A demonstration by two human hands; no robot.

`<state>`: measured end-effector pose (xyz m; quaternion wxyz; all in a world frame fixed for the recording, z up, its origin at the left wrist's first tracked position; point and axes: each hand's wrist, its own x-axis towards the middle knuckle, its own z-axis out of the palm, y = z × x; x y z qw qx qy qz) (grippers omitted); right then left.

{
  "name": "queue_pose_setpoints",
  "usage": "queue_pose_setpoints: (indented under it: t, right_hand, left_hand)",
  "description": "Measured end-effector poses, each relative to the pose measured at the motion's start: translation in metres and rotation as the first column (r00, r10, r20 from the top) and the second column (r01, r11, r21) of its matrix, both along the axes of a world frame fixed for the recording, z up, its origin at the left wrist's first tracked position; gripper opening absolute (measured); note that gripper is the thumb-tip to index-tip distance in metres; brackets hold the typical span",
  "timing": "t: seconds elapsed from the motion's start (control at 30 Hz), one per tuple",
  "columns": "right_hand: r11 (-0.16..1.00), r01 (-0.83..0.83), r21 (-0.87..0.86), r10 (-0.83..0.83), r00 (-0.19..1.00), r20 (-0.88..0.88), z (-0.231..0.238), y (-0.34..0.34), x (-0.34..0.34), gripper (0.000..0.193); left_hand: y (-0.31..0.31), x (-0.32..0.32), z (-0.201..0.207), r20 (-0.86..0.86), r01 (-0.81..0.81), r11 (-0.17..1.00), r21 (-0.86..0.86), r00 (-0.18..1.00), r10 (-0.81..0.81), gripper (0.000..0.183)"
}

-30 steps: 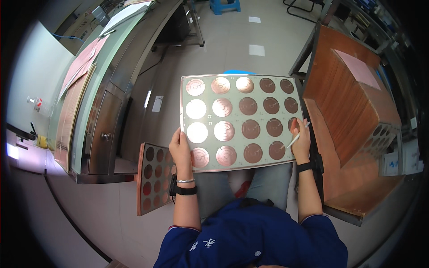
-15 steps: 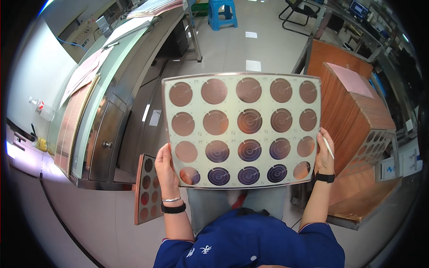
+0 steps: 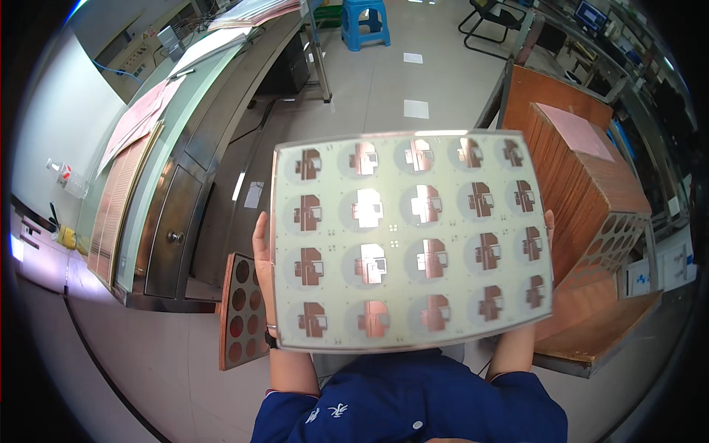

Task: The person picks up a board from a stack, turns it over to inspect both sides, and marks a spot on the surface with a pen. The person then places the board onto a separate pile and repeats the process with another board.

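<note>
In front of my body I hold up a pale green circuit board panel (image 3: 396, 255) with rows of copper-coloured patterns, some shining in the light. My left hand (image 3: 261, 244) grips its left edge, with the fingers partly behind the board. On the opposite edge is my right hand (image 3: 549, 224); only fingertips show past the board and the rest is hidden. The white pen-like stick that was in my right hand is out of sight behind the panel. Below my left hand, another upright panel or stack with dark and copper discs (image 3: 240, 310) leans beside the desk.
To the left runs a glass-topped metal desk (image 3: 173, 229) with papers, a flat board (image 3: 125, 207) and a plastic bottle (image 3: 70, 179). On the right, a tall stack of panels (image 3: 572, 184) stands in a wooden holder (image 3: 602, 332). A blue stool (image 3: 365, 26) stands ahead.
The panel has been turned over: large copper discs faced me before, and smaller stepped copper patterns face me now. It sits slightly lower, covering more of my hands.
</note>
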<state>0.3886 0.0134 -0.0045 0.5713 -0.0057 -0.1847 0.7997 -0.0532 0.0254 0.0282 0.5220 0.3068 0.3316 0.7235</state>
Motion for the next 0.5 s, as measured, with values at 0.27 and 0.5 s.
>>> queue_pose_setpoints:
  t: [0.27,0.5]
  right_hand:
    - [0.865,0.500,-0.053,-0.422,0.779,0.463,0.007,-0.028,-0.016,0.050]
    - [0.878,0.434,-0.203,-0.286,0.814,0.505,0.011,-0.024,-0.056,0.035]
  left_hand:
    - [-0.019,-0.012,-0.017,-0.029,0.103,0.988,-0.116,0.994,-0.107,0.043]
    - [-0.028,-0.026,-0.054,0.205,0.198,0.973,-0.120,0.964,-0.171,0.047]
